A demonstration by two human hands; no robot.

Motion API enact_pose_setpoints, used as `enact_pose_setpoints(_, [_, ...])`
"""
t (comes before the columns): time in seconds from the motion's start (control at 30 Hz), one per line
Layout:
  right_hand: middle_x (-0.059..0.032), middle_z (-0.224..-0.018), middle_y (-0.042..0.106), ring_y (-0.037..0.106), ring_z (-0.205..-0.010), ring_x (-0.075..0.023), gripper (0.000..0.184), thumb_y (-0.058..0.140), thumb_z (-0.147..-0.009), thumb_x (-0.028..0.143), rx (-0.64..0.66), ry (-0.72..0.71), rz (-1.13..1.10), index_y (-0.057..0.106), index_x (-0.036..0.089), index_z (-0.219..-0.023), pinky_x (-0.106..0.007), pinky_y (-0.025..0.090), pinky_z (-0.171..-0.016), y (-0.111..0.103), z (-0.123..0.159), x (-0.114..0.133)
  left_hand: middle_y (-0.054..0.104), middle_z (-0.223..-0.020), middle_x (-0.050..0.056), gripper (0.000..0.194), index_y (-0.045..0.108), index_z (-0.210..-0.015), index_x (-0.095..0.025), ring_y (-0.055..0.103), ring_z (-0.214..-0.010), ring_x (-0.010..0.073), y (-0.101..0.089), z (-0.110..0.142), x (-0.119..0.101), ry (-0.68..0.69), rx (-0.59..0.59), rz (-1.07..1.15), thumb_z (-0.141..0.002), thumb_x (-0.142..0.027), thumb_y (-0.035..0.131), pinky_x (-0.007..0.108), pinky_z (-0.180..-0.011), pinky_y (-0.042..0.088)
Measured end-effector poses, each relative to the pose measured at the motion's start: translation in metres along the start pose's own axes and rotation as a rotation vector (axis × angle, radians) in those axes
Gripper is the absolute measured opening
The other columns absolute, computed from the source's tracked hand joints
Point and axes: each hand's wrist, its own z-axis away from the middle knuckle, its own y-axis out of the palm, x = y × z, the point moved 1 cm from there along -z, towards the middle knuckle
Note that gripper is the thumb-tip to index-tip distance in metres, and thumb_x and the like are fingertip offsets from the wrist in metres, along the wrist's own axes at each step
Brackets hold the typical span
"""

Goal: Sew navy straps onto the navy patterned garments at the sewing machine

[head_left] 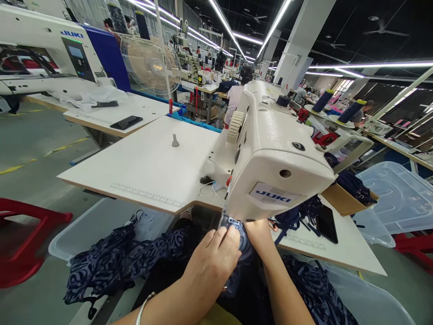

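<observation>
White table (145, 162), sewing hall (203, 18); two phones (126, 122), one sewing machine (287, 158). My left hand (213, 257) grips blue fabric (246, 250); right hand's (259, 232) grip, can't tell.

Holding blue cloth (246, 246) with the left hand (214, 255) below the near end of a white sewing machine (270, 149). Reaching in from the right with the right hand (259, 230), hiding its fingers behind the machine. Facing a white table (145, 167) with a small grey piece (175, 141) to the left and a black phone (327, 224) beside dark straps (304, 214) to the right. Working beside a near left heap of patterned fabric (108, 257), and facing a fan (154, 65) on the far left.
</observation>
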Motion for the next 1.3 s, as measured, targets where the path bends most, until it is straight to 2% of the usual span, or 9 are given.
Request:
enact_pose_setpoints(0.17, [-0.0087,-0.086,0.072,0.061,-0.103,-0.0226,0.033,0.044,-0.079,0.021,0.012,0.011,0.021,0.070,0.018,-0.099,-0.035,0.049,-0.090,0.001,0.000,0.002,0.066,-0.112,0.007,0.031,0.059,-0.117,-0.011,0.058,-0.099,0.0197,0.002,0.002,0.003,-0.059,-0.026,0.034,-0.095,-0.026,0.044,0.034,-0.088,0.039])
enact_pose_setpoints(0.4, [-0.0091,-0.089,0.072,0.062,-0.100,-0.0231,0.033,0.047,-0.078,0.022,0.003,0.022,-0.013,0.070,0.017,-0.101,-0.035,0.048,-0.089,0.000,0.002,0.004,0.067,-0.112,0.007,0.029,0.058,-0.118,-0.011,0.059,-0.100,0.0179,0.003,0.004,0.002,-0.034,-0.063,0.045,-0.097,-0.022,0.042,0.031,-0.090,0.039])
enact_pose_setpoints(0.53, [-0.0067,-0.081,0.072,0.064,-0.090,-0.0210,0.032,0.045,-0.077,0.020,0.006,0.013,-0.045,0.071,0.017,-0.095,-0.032,0.049,-0.083,-0.001,0.001,0.003,0.067,-0.113,0.006,0.029,0.058,-0.117,-0.011,0.060,-0.101,0.0166,0.005,0.005,0.000,-0.014,-0.098,0.040,-0.098,-0.019,0.038,0.031,-0.092,0.039])
enact_pose_setpoints(0.67, [-0.0041,-0.067,0.069,0.064,-0.075,-0.0196,0.024,0.047,-0.077,0.021,0.004,0.053,-0.033,0.070,0.016,-0.080,-0.028,0.050,-0.071,-0.001,0.003,-0.003,0.066,-0.114,0.007,0.028,0.057,-0.119,-0.011,0.062,-0.101,0.0167,0.008,0.006,-0.001,0.015,-0.090,0.040,-0.097,-0.016,0.041,0.030,-0.092,0.041])
enact_pose_setpoints(0.83, [-0.0029,-0.060,0.066,0.062,-0.066,-0.0184,0.021,0.049,-0.077,0.021,-0.036,0.086,0.014,0.069,0.016,-0.072,-0.026,0.049,-0.068,-0.002,0.005,-0.006,0.067,-0.111,0.009,0.028,0.057,-0.118,-0.009,0.062,-0.100,0.0173,0.007,0.004,0.001,0.029,-0.061,0.066,-0.096,-0.016,0.041,0.030,-0.090,0.043])
enact_pose_setpoints(1.03, [-0.0056,-0.074,0.072,0.065,-0.079,-0.0203,0.027,0.046,-0.076,0.021,-0.026,0.035,-0.029,0.071,0.016,-0.086,-0.029,0.050,-0.075,-0.002,-0.001,-0.005,0.066,-0.115,0.010,0.030,0.057,-0.120,-0.010,0.061,-0.105,0.0183,0.007,0.000,0.003,0.027,-0.019,0.102,-0.096,-0.019,0.041,0.032,-0.094,0.043])
enact_pose_setpoints(1.3, [-0.0095,-0.088,0.073,0.065,-0.097,-0.0229,0.037,0.046,-0.078,0.020,0.011,-0.005,0.017,0.069,0.014,-0.106,-0.031,0.049,-0.086,-0.004,-0.002,0.001,0.067,-0.113,0.009,0.029,0.058,-0.117,-0.009,0.062,-0.103,0.0178,0.007,-0.002,0.002,0.016,-0.043,0.115,-0.097,-0.019,0.038,0.031,-0.093,0.042])
